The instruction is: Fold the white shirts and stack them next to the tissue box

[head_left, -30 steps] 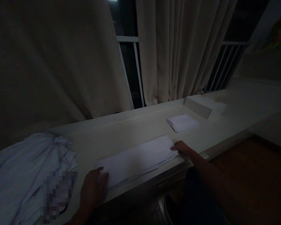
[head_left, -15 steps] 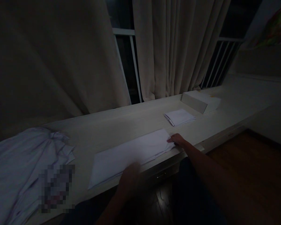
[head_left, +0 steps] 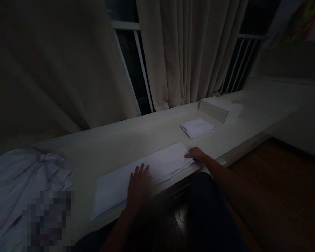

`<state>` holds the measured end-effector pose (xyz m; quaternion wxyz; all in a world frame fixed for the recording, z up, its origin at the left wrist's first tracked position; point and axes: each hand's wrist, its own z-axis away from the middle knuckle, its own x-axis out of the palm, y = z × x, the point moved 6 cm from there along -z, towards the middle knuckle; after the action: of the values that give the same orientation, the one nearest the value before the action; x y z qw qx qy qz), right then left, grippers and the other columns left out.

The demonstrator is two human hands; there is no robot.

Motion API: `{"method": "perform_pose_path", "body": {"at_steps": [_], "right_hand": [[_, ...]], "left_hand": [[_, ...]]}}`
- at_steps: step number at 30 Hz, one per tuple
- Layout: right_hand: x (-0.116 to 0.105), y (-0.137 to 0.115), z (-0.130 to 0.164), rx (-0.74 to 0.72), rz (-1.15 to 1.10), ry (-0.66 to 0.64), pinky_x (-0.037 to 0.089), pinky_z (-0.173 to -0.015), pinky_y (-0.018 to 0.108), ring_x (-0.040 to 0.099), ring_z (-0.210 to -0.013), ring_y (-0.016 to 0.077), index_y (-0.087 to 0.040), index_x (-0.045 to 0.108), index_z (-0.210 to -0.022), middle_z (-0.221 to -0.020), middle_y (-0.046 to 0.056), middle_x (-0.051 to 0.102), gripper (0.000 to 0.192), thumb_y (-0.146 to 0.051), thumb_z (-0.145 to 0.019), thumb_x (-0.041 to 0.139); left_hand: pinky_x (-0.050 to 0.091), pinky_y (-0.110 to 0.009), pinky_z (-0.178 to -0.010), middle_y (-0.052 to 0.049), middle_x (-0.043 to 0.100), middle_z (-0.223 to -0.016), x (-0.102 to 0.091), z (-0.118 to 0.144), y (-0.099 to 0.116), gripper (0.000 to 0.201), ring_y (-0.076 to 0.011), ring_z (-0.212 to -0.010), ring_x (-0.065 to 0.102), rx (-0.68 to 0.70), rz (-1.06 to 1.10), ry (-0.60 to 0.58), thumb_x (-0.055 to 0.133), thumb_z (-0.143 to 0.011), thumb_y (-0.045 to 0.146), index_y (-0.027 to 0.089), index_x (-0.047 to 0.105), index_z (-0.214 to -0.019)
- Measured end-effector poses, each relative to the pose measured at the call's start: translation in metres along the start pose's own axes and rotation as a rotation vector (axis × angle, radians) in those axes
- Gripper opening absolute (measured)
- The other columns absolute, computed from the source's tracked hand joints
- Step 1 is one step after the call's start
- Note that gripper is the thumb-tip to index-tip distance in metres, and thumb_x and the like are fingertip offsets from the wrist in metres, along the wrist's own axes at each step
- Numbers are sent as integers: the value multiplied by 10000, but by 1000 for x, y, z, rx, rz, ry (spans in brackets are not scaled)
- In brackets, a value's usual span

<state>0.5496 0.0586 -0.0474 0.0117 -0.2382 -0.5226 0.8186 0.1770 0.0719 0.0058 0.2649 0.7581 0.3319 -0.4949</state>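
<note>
A long strip of folded white cloth lies along the front of the pale desk top. My left hand rests with fingers spread at its middle, near the front edge; part of that hand is blurred. At the strip's right end, my right hand grips the corner between thumb and fingers. Just beyond this hand sits a smaller folded white cloth, squared into a stack of layers. To the left, a crumpled heap of white cloth spreads over the surface.
A white box stands toward the back right. Long beige curtains hang behind the desk, with dark barred windows between them. A drawer handle shows beneath the front edge. Something pixelated covers the lower left.
My left hand has moved slightly left and up onto the cloth, its fingers now spread. My right hand keeps its hold on the corner. The whole view has shifted a little.
</note>
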Motion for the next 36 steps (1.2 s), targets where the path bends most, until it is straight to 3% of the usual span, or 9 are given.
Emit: {"method": "perform_pose_path", "body": {"at_steps": [4, 10, 13, 18, 22, 25, 28, 32, 36], "right_hand": [[1, -1, 2, 9, 2, -31, 305, -431, 211, 473, -452, 91, -136, 621, -646, -489, -25, 547, 210, -242, -587, 793], [1, -6, 7, 33, -6, -37, 302, -431, 202, 478, -470, 84, -138, 620, -690, -541, -24, 566, 250, -262, -585, 810], [1, -7, 9, 52, -20, -41, 346, -464, 203, 519, -518, 97, -138, 625, -733, -604, -1, 605, 278, -263, -587, 826], [2, -13, 14, 70, -24, -45, 387, -492, 224, 549, -569, 121, -146, 616, -724, -665, 36, 629, 360, -473, -711, 765], [2, -17, 18, 54, -6, -35, 384, -493, 223, 545, -568, 122, -147, 607, -676, -640, 32, 621, 322, -418, -711, 776], [2, -17, 19, 39, 3, -44, 378, -489, 221, 550, -561, 125, -142, 617, -654, -625, 29, 624, 290, -373, -693, 788], [3, -16, 17, 30, 12, -47, 382, -492, 222, 568, -572, 133, -132, 639, -661, -638, 38, 646, 264, -349, -685, 788], [3, -13, 15, 24, 17, -67, 415, -531, 223, 599, -612, 142, -115, 674, -717, -718, 66, 691, 234, -324, -690, 775], [5, -15, 20, 25, 9, -97, 432, -540, 228, 613, -623, 145, -120, 686, -763, -767, 78, 705, 243, -350, -712, 747]], "left_hand": [[203, -601, -1140, -82, 236, -1594, 21, -21, 9, 596, -347, -1466, 169, 58, -34, -150, 381, -936, 519, 292, 345, -1486], [152, -606, -1149, -88, 190, -1605, 44, -15, 13, 718, -347, -1472, 145, 94, 5, -242, 325, -893, 673, 303, 293, -1507], [138, -621, -1143, -105, 185, -1604, 46, -10, 15, 721, -360, -1472, 134, 89, 18, -237, 308, -898, 670, 288, 290, -1510], [157, -649, -1120, -124, 197, -1597, 38, -5, 28, 741, -397, -1460, 150, 57, 57, -238, 336, -883, 678, 265, 323, -1498], [248, -583, -1111, -120, 314, -1559, 31, -19, 21, 663, -360, -1425, 286, 13, 116, -312, 266, -927, 625, 245, 414, -1449], [245, -502, -1141, -144, 329, -1550, 28, -36, 2, 688, -310, -1428, 297, -29, 109, -241, 242, -944, 589, 143, 418, -1437], [155, -517, -1172, -143, 253, -1579, 37, -42, -12, 766, -308, -1467, 191, -41, 63, -156, 282, -913, 630, 116, 336, -1478], [133, -521, -1177, -143, 217, -1588, 55, -35, -14, 827, -308, -1468, 189, -43, 70, -191, 268, -894, 671, 111, 282, -1502], [128, -536, -1176, -153, 245, -1578, 49, -33, -12, 817, -320, -1465, 194, -54, 74, -180, 287, -894, 667, 110, 315, -1491]]}}
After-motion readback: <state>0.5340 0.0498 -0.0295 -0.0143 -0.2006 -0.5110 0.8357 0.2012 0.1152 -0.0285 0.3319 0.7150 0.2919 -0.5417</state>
